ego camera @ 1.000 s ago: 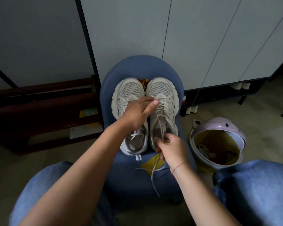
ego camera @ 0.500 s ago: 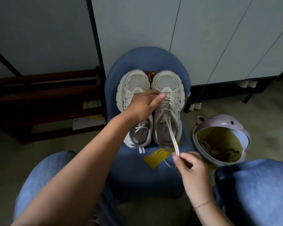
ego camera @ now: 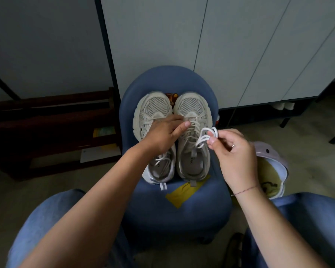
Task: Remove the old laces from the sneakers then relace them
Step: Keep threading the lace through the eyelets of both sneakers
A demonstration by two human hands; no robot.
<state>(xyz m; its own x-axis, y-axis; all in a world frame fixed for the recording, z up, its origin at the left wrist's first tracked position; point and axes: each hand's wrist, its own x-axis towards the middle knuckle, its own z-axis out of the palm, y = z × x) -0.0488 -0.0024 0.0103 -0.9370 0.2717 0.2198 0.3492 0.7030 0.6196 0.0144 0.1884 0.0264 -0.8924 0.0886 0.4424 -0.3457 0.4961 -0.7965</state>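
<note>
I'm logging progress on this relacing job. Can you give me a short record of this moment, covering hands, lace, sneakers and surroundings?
left hand: rests across both sneakers, fingers straight
right hand: pinches bunched loops of lace
lace: white, runs from the fingers down into the sneaker nearer the bin
sneakers: side by side, toes pointing away, on the blue chair
bin: on the floor, right of the chair
</note>
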